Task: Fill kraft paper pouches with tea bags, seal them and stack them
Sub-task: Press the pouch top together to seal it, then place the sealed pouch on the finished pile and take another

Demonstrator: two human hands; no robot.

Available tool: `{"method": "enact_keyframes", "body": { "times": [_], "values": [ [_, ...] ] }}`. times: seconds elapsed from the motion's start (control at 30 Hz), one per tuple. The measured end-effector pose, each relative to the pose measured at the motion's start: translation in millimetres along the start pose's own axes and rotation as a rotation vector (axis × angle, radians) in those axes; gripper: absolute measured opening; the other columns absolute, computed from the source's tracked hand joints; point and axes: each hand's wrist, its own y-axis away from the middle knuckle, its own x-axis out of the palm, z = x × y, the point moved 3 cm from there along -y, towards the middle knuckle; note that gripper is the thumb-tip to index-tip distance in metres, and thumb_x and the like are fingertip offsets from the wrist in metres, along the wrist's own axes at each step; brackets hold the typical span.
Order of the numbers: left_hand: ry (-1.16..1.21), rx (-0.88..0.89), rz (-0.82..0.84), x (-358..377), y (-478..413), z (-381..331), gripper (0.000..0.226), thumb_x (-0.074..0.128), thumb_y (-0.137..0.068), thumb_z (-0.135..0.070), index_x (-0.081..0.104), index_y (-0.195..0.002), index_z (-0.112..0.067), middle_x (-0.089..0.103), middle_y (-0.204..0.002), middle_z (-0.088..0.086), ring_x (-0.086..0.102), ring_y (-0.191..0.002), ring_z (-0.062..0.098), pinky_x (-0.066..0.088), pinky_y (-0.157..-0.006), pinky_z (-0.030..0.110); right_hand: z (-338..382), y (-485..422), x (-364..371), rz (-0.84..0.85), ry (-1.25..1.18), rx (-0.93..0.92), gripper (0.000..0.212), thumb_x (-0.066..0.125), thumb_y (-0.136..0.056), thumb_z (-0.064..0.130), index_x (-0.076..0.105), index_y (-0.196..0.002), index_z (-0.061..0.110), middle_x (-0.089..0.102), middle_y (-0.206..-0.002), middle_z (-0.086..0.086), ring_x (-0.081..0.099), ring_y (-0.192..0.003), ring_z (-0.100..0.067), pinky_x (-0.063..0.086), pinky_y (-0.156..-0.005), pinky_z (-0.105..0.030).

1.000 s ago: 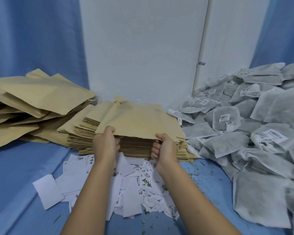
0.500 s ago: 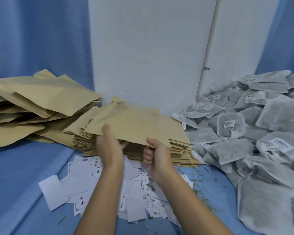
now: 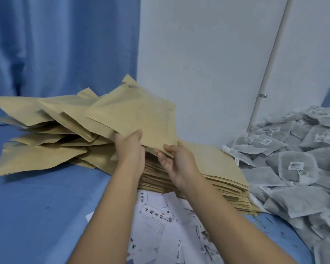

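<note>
A kraft paper pouch (image 3: 133,119) is lifted and tilted above the flat stack of empty pouches (image 3: 213,172). My left hand (image 3: 130,151) grips its near edge, thumb on top. My right hand (image 3: 176,162) holds the pouch's near right corner between thumb and fingers, palm turned up. A loose heap of kraft pouches (image 3: 40,134) lies to the left. Grey tea bags (image 3: 293,162) with small labels are piled at the right.
White printed paper slips (image 3: 160,218) are scattered on the blue cloth (image 3: 36,206) under my forearms. A white wall with a thin pipe (image 3: 265,88) stands behind, with a blue curtain (image 3: 65,44) at the left.
Both hands have lifted the top pouch off the flat stack and swung it up and leftward toward the loose heap. The view has shifted left and closer.
</note>
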Motion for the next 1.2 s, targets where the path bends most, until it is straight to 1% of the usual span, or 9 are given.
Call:
{"method": "enact_keyframes", "body": {
  "times": [0.23,0.3,0.43,0.53,0.7,0.83,0.93,1.07,1.2],
  "values": [
    [0.138,-0.123,0.008,-25,-114,-69,0.02,0.038,-0.096,0.008,0.053,-0.104,-0.001,0.057,-0.11,0.016,0.06,-0.094,0.027,0.051,-0.088,0.036,-17,-96,115,0.135,0.108,0.065,0.026,0.036,-0.094,-0.011,0.048,-0.112,0.004,0.06,-0.083,-0.015,0.065,-0.044,-0.019,0.053,-0.044,-0.02],
    [-0.072,-0.202,-0.017,-46,-142,-74,0.018,0.037,-0.1,-0.003,0.05,-0.112,-0.002,0.057,-0.107,0.017,0.064,-0.09,0.024,0.054,-0.072,0.026,-33,-121,134,0.112,0.179,0.085,0.023,0.039,-0.095,-0.008,0.049,-0.111,0.006,0.061,-0.091,-0.017,0.063,-0.042,-0.018,0.053,-0.043,-0.02],
    [-0.305,-0.246,-0.124,-84,-185,-70,0.007,0.039,-0.102,-0.014,0.042,-0.105,-0.008,0.055,-0.053,0.007,0.046,-0.028,0.004,0.033,-0.03,0.01,-67,-153,151,-0.036,0.228,0.128,0.026,0.05,-0.094,-0.003,0.051,-0.12,-0.007,0.061,-0.115,-0.023,0.055,-0.029,-0.011,0.04,-0.031,-0.015],
    [-0.145,-0.205,-0.109,-84,-197,-70,0.007,0.039,-0.102,-0.013,0.044,-0.103,-0.008,0.054,-0.068,0.007,0.054,-0.035,0.005,0.039,-0.035,0.01,-74,-159,161,-0.071,0.049,0.119,0.035,0.058,-0.089,-0.006,0.052,-0.123,-0.01,0.063,-0.116,-0.019,0.063,-0.046,-0.015,0.05,-0.04,-0.016],
    [0.114,-0.125,-0.112,-78,-188,-72,0.008,0.042,-0.099,-0.002,0.049,-0.102,0.003,0.061,-0.09,0.012,0.065,-0.081,0.019,0.055,-0.056,0.019,-77,-150,168,0.008,-0.031,0.187,0.041,0.057,-0.089,-0.008,0.047,-0.129,-0.007,0.058,-0.126,-0.021,0.064,-0.109,-0.028,0.052,-0.082,-0.021],
    [0.169,-0.062,-0.228,-79,-161,-68,0.005,0.048,-0.096,-0.002,0.051,-0.099,0.001,0.058,-0.086,0.01,0.064,-0.069,0.014,0.051,-0.053,0.014,-68,-129,155,0.057,-0.032,0.206,0.037,0.058,-0.087,-0.01,0.049,-0.123,-0.009,0.059,-0.117,-0.021,0.064,-0.105,-0.031,0.055,-0.072,-0.023],
    [0.137,-0.088,-0.192,-61,-129,-59,0.016,0.05,-0.093,0.0,0.051,-0.078,-0.004,0.055,-0.071,0.006,0.058,-0.051,0.008,0.046,-0.047,0.013,-47,-100,140,0.146,-0.009,0.168,0.007,0.055,-0.089,-0.008,0.057,-0.095,-0.006,0.063,-0.089,-0.018,0.068,-0.08,-0.024,0.056,-0.069,-0.022],
    [0.044,-0.158,-0.107,-26,-75,-32,0.011,0.054,-0.092,-0.006,0.054,-0.081,-0.008,0.059,-0.068,0.001,0.052,-0.041,0.005,0.043,-0.043,0.014,-12,-70,92,0.106,0.351,-0.086,0.01,0.05,-0.09,-0.008,0.059,-0.093,-0.002,0.062,-0.084,-0.014,0.065,-0.059,-0.017,0.058,-0.063,-0.019],
    [0.055,-0.258,-0.047,3,-21,9,0.009,0.054,-0.092,-0.009,0.058,-0.084,-0.009,0.062,-0.067,0.0,0.053,-0.049,0.007,0.04,-0.043,0.014,17,-49,17,-0.042,1.008,-0.353,0.015,0.052,-0.089,0.003,0.065,-0.094,0.01,0.068,-0.097,-0.011,0.064,-0.08,-0.02,0.053,-0.076,-0.03]
  ]
}}
